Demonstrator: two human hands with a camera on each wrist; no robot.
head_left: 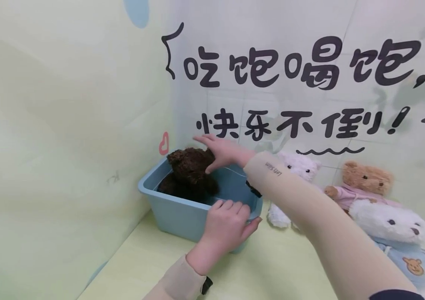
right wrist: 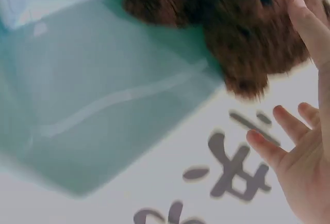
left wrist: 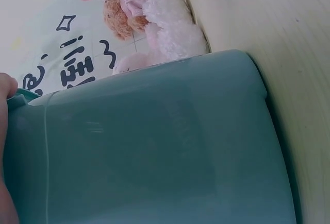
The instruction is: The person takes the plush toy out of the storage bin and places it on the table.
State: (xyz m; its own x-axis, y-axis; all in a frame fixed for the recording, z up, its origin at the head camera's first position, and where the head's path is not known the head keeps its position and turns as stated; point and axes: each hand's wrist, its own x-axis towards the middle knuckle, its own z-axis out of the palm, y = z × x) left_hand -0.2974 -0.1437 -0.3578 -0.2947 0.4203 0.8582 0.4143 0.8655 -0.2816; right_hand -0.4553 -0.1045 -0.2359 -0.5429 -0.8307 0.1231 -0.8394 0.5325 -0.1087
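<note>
A dark brown furry plush toy [head_left: 191, 164] sits in the left part of a blue plastic bin [head_left: 182, 216], its upper end rising above the rim. My right hand [head_left: 225, 151] is spread over the bin beside the toy, fingers extended and thumb apart. In the right wrist view the thumb [right wrist: 307, 23] overlaps the brown fur, and the other fingers show against the wall. With its fingers bent over the near rim by the right corner, my left hand [head_left: 225, 225] grips the bin. The left wrist view shows mostly the bin's outer side [left wrist: 154, 147].
To the right of the bin, a white plush bear [head_left: 302, 166], a brown bear in pink [head_left: 366, 179] and a white bear in blue [head_left: 392, 221] lean by the back wall. A pale wall [head_left: 66, 125] stands close on the left. The bin stands on a light yellow-green table [head_left: 280, 266].
</note>
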